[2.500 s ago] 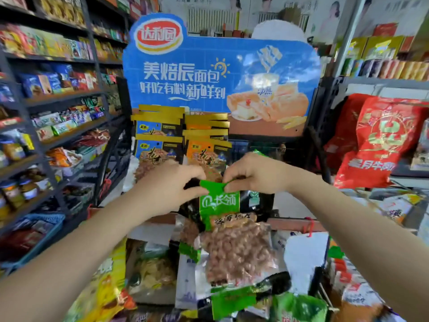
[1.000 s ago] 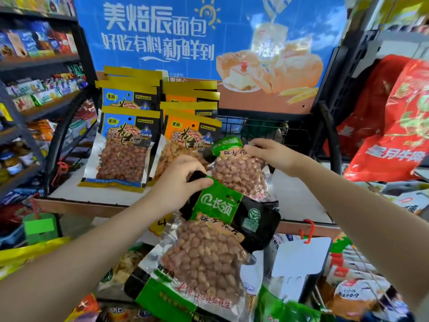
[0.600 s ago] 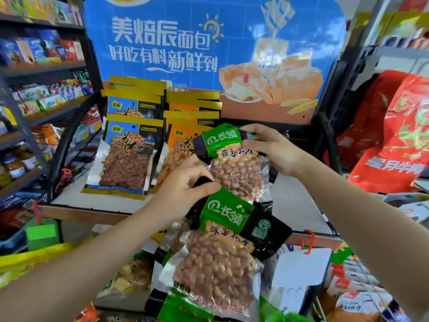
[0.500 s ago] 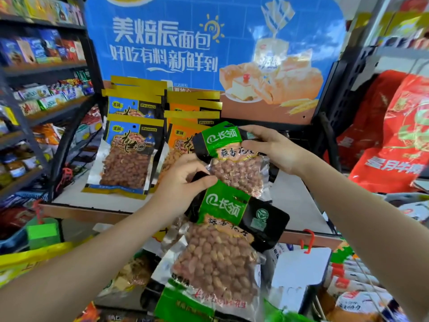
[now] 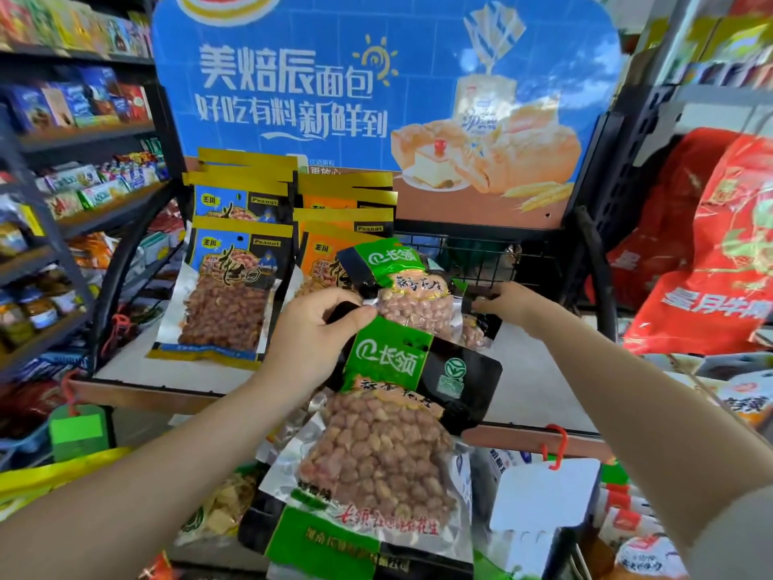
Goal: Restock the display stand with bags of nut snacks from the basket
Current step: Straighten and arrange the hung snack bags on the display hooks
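Note:
My left hand pinches the black top corner of a green-and-black peanut bag, which hangs in front of the display stand's white shelf. A second bag of the same kind leans upright on the shelf against a row of orange peanut bags. My right hand pinches that bag's black right edge just above the shelf. Blue peanut bags stand in a row at the shelf's left. More green bags lie below; the basket itself is hidden.
A blue bread poster backs the stand, with a black wire rail beneath it. Dark snack shelves line the left and red sacks the right. Red hooks hang on the shelf's front lip.
My right hand has lowered its green bag onto the shelf against the orange bags and slid to the bag's right edge. My left hand still holds the other bag in the same place.

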The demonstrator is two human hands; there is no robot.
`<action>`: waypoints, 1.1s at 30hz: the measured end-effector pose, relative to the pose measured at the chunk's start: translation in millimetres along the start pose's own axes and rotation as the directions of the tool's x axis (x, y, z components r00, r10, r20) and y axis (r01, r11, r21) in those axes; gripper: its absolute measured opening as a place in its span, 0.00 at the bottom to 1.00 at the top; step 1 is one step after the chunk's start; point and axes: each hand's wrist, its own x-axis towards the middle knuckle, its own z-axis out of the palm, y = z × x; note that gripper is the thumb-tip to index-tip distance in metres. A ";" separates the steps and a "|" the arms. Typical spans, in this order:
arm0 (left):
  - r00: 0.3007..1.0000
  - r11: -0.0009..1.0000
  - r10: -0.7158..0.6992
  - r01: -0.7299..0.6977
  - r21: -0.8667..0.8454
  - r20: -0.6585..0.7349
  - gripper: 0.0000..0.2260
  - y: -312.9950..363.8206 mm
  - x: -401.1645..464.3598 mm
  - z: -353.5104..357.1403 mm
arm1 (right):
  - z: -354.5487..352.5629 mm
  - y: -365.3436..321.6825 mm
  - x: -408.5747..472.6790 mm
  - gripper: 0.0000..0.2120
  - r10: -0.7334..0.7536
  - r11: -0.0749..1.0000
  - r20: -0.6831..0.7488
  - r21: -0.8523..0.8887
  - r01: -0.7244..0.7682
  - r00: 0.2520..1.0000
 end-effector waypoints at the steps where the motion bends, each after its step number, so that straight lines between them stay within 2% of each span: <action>1: 1.000 1.000 -0.005 0.005 -0.002 -0.006 0.04 -0.2 0.4 0.4 | -2.1 1.9 2.0 0.17 -0.010 0.992 -0.012 0.128 0.011 1.000; 3: 1.000 1.000 -0.005 0.005 0.001 -0.017 0.03 -0.2 1.3 1.5 | -9.4 -1.7 1.4 0.15 -0.062 0.909 -0.105 0.406 0.099 0.993; 4: 1.000 1.000 0.002 -0.002 0.004 -0.021 0.03 0.5 2.3 1.9 | -16.2 -7.2 0.2 0.14 -0.081 0.864 -0.189 0.475 0.163 0.979; 7: 1.000 1.000 0.021 -0.021 0.021 -0.021 0.02 4.6 6.4 4.3 | -44.3 -24.1 1.9 0.09 -0.115 0.837 -0.447 0.438 0.329 0.887; 9: 0.999 0.998 0.033 -0.032 0.058 -0.019 0.02 7.9 8.8 6.6 | -61.7 -31.9 4.3 0.09 -0.149 0.875 -0.562 0.309 0.373 0.814; 11: 0.999 0.996 0.048 -0.047 0.081 -0.016 0.02 10.7 11.0 8.6 | -72.1 -38.0 6.7 0.11 -0.172 0.916 -0.613 0.189 0.354 0.771; 14: 1.000 0.999 0.021 -0.020 0.050 -0.009 0.03 12.3 13.2 9.5 | -69.9 -43.5 12.2 0.19 -0.230 0.971 -0.613 -0.099 0.215 0.756; 16: 1.000 0.999 -0.002 0.002 0.041 -0.008 0.04 11.4 14.4 9.6 | -59.0 -38.9 8.0 0.28 -0.269 0.959 -0.588 -0.235 0.157 0.763; 17: 1.000 0.999 -0.003 0.004 0.041 -0.011 0.04 10.8 14.9 9.8 | -52.4 -35.8 2.9 0.32 -0.307 0.945 -0.601 -0.285 0.161 0.737; 18: 1.000 0.999 0.002 -0.001 0.044 -0.013 0.04 10.2 15.1 10.0 | -44.5 -32.2 -4.4 0.34 -0.369 0.921 -0.634 -0.346 0.177 0.680; 20: 1.000 0.999 0.018 -0.017 0.050 -0.015 0.05 9.4 14.9 10.2 | -24.8 -22.6 -14.8 0.32 -0.550 0.824 -0.661 -0.531 0.199 0.510; 22: 0.999 0.998 0.031 -0.031 0.053 -0.010 0.05 9.1 14.4 9.9 | -4.5 -15.2 -18.6 0.23 -0.718 0.680 -0.582 -0.705 0.204 0.382; 23: 0.999 0.998 0.038 -0.038 0.055 -0.009 0.05 8.9 13.8 10.3 | 2.2 -12.8 -19.5 0.17 -0.765 0.626 -0.530 -0.746 0.228 0.366; 24: 0.999 0.997 0.043 -0.043 0.058 -0.010 0.04 8.9 12.8 10.7 | 5.1 -14.3 -22.9 0.11 -0.763 0.630 -0.492 -0.711 0.313 0.419; 25: 0.999 0.997 0.046 -0.045 0.058 -0.014 0.04 8.7 11.7 11.4 | 6.0 -18.5 -27.5 0.09 -0.713 0.692 -0.473 -0.591 0.414 0.517; 26: 0.999 0.998 0.047 -0.046 0.053 -0.018 0.03 8.3 10.5 11.9 | 6.0 -24.8 -33.0 0.12 -0.608 0.791 -0.426 -0.399 0.464 0.669; 27: 0.999 0.998 0.049 -0.048 0.044 -0.019 0.03 7.6 9.7 12.2 | 4.1 -32.1 -39.9 0.15 -0.454 0.891 -0.352 -0.163 0.424 0.819; 28: 0.999 0.998 0.049 -0.049 0.034 -0.014 0.02 7.4 8.9 12.3 | 3.8 -36.4 -44.6 0.18 -0.270 0.943 -0.210 0.140 0.303 0.939; 29: 0.999 0.999 0.048 -0.048 0.023 -0.004 0.01 7.5 8.2 12.2 | 3.2 -40.8 -49.6 0.22 -0.139 0.886 0.002 0.446 0.124 0.990; 30: 0.999 0.999 0.048 -0.048 0.011 0.010 0.01 7.7 7.7 11.8 | 2.4 -42.2 -53.7 0.29 -0.119 0.770 0.166 0.638 -0.015 0.979; 31: 0.998 0.999 0.049 -0.049 -0.003 0.024 0.03 8.1 7.1 11.0 | 1.6 -41.1 -56.5 0.36 -0.186 0.678 0.233 0.734 -0.047 0.955; 32: 0.998 0.998 0.052 -0.051 -0.023 0.043 0.05 9.3 6.5 10.1 | -2.7 -37.7 -57.3 0.42 -0.238 0.634 0.215 0.773 -0.016 0.947; 33: 0.996 0.997 0.062 -0.059 -0.046 0.070 0.07 11.6 5.2 9.2 | -8.7 -33.1 -55.6 0.41 -0.239 0.613 0.147 0.790 0.032 0.960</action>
